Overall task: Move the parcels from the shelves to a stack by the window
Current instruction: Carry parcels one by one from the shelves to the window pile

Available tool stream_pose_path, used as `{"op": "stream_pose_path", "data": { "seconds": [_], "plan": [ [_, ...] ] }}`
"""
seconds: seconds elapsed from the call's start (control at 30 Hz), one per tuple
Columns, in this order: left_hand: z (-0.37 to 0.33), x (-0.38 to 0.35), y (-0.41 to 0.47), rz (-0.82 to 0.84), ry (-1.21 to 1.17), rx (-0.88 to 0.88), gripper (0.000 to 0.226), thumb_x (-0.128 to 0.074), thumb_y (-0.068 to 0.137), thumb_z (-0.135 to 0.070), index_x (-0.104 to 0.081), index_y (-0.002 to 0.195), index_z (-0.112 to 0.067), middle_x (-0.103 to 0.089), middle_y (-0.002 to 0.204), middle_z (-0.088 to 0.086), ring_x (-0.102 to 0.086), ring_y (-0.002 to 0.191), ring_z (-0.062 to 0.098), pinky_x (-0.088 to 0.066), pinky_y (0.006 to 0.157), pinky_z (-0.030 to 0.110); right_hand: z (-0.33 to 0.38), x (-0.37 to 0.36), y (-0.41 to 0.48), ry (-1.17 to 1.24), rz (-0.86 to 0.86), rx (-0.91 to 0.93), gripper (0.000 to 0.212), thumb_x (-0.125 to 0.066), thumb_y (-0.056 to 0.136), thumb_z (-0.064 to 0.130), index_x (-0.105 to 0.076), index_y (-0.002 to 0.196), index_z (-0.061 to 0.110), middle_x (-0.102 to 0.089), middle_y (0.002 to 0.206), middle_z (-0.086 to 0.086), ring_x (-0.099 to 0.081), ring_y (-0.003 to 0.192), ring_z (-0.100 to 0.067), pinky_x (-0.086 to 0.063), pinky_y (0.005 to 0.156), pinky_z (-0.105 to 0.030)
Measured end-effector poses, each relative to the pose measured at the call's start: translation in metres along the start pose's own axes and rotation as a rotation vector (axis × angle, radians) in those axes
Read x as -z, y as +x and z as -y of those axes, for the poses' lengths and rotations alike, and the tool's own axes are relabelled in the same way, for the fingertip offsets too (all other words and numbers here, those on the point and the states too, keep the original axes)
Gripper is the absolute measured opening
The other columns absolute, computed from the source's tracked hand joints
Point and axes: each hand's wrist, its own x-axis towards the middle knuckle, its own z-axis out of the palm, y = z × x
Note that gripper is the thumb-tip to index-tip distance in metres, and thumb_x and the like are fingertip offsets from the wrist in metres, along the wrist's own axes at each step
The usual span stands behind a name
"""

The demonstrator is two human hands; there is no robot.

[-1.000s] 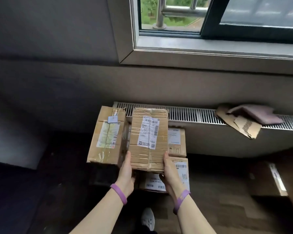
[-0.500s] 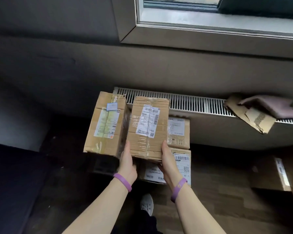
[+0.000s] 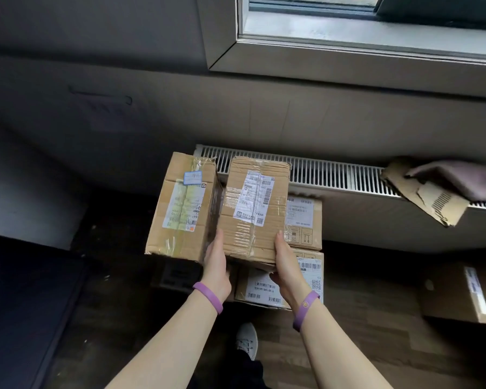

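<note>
I hold a brown taped parcel [image 3: 253, 209] with a white label between both palms, over the stack below the window [image 3: 348, 32]. My left hand [image 3: 216, 265] presses its left side and my right hand [image 3: 288, 265] its right side. A larger parcel [image 3: 180, 206] with a yellowish label stands right beside it on the left. Behind and under the held parcel sit two stacked labelled boxes, the upper one [image 3: 303, 223] and the lower one [image 3: 281, 284], against the radiator [image 3: 334, 175].
Torn cardboard [image 3: 429, 197] and a purple-grey cloth [image 3: 460, 178] lie on the radiator's right end. Another box [image 3: 460, 293] sits on the wooden floor at the right. A dark surface [image 3: 26, 304] fills the lower left. My shoe [image 3: 246, 341] shows near the bottom.
The view has tilted down, so the window has slid toward the top edge. The held parcel has sunk slightly toward the stack, both hands keeping the same grip.
</note>
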Motion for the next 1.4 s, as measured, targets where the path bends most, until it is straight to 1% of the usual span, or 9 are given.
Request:
{"op": "stream_pose_path", "data": {
  "seconds": [0.17, 0.37, 0.6, 0.77, 0.87, 0.93, 1.07, 1.17, 1.4],
  "plan": [
    [-0.006, 0.001, -0.009, -0.01, 0.031, 0.002, 0.056, -0.059, 0.09, -0.054, -0.051, 0.139, -0.027, -0.055, 0.138, -0.004, -0.046, 0.131, 0.022, -0.03, 0.116, 0.046, 0.013, 0.0, -0.008, -0.082, -0.056, 0.052, 0.066, -0.037, 0.101, 0.058, -0.032, 0.155, 0.022, -0.04, 0.157, 0.004, -0.039, 0.142, -0.017, -0.027, 0.12, -0.041],
    [-0.037, 0.001, -0.043, 0.043, 0.102, -0.031, 0.041, -0.055, 0.094, -0.045, -0.056, 0.13, -0.027, -0.058, 0.136, -0.006, -0.047, 0.129, 0.015, -0.027, 0.115, 0.037, 0.051, -0.006, -0.028, -0.128, -0.1, 0.135, 0.066, -0.038, 0.102, 0.054, -0.035, 0.151, 0.011, -0.045, 0.153, -0.008, -0.042, 0.141, -0.027, -0.034, 0.117, -0.049],
    [-0.111, 0.0, -0.1, 0.241, 0.115, -0.179, 0.041, -0.045, 0.098, -0.047, -0.067, 0.12, -0.021, -0.072, 0.116, 0.007, -0.067, 0.108, 0.026, -0.051, 0.098, 0.046, 0.116, -0.046, -0.069, -0.19, -0.021, 0.38, 0.057, -0.036, 0.103, 0.051, -0.041, 0.149, 0.016, -0.049, 0.148, -0.002, -0.046, 0.135, -0.02, -0.037, 0.113, -0.039],
    [-0.166, 0.028, -0.133, 0.16, 0.114, -0.339, 0.023, -0.047, 0.099, -0.043, -0.06, 0.105, -0.025, -0.072, 0.077, -0.019, -0.069, 0.07, -0.004, -0.051, 0.056, 0.015, 0.148, -0.093, -0.092, -0.215, 0.055, 0.497, 0.061, -0.038, 0.104, 0.048, -0.032, 0.155, 0.014, -0.034, 0.16, 0.002, -0.031, 0.146, -0.014, -0.024, 0.105, -0.022],
    [-0.203, 0.066, -0.157, 0.075, 0.056, -0.441, 0.051, -0.05, 0.097, -0.047, -0.043, 0.144, -0.026, -0.054, 0.136, -0.013, -0.047, 0.132, 0.009, -0.041, 0.101, 0.028, 0.158, -0.145, -0.11, -0.268, 0.173, 0.515, 0.062, -0.039, 0.102, 0.054, -0.04, 0.151, 0.016, -0.048, 0.146, 0.002, -0.045, 0.129, -0.015, -0.029, 0.102, -0.026],
    [-0.224, 0.099, -0.17, 0.006, 0.007, -0.492, 0.058, -0.051, 0.096, -0.048, -0.039, 0.148, -0.025, -0.04, 0.152, -0.004, -0.035, 0.141, 0.018, -0.028, 0.113, 0.037, 0.162, -0.185, -0.127, -0.302, 0.262, 0.512, 0.062, -0.04, 0.1, 0.058, -0.046, 0.146, 0.018, -0.051, 0.136, 0.005, -0.048, 0.119, -0.015, -0.035, 0.104, -0.032],
    [-0.261, 0.172, -0.204, -0.144, -0.101, -0.628, 0.041, -0.05, 0.096, -0.046, -0.051, 0.134, -0.03, -0.048, 0.147, -0.003, -0.044, 0.119, 0.011, -0.032, 0.097, 0.031, 0.162, -0.265, -0.169, -0.354, 0.435, 0.574, 0.057, -0.041, 0.1, 0.056, -0.05, 0.143, 0.019, -0.052, 0.146, -0.001, -0.049, 0.134, -0.022, -0.034, 0.118, -0.044],
    [-0.284, 0.239, -0.228, -0.234, -0.173, -0.703, 0.049, -0.046, 0.098, -0.047, -0.045, 0.142, -0.027, -0.044, 0.15, -0.006, -0.041, 0.132, 0.013, -0.03, 0.106, 0.033, 0.158, -0.332, -0.209, -0.4, 0.601, 0.588, 0.058, -0.042, 0.1, 0.055, -0.048, 0.144, 0.018, -0.052, 0.147, 0.0, -0.048, 0.135, -0.018, -0.034, 0.118, -0.041],
    [-0.319, 0.402, -0.31, -0.463, -0.335, -0.854, 0.044, -0.044, 0.101, -0.038, -0.045, 0.142, -0.021, -0.044, 0.151, 0.001, -0.038, 0.139, 0.019, -0.028, 0.107, 0.032, 0.107, -0.489, -0.324, -0.51, 0.964, 0.641, 0.047, -0.04, 0.101, 0.053, -0.052, 0.134, 0.023, -0.056, 0.139, -0.004, -0.055, 0.123, -0.021, -0.042, 0.094, -0.031]
  ]
}}
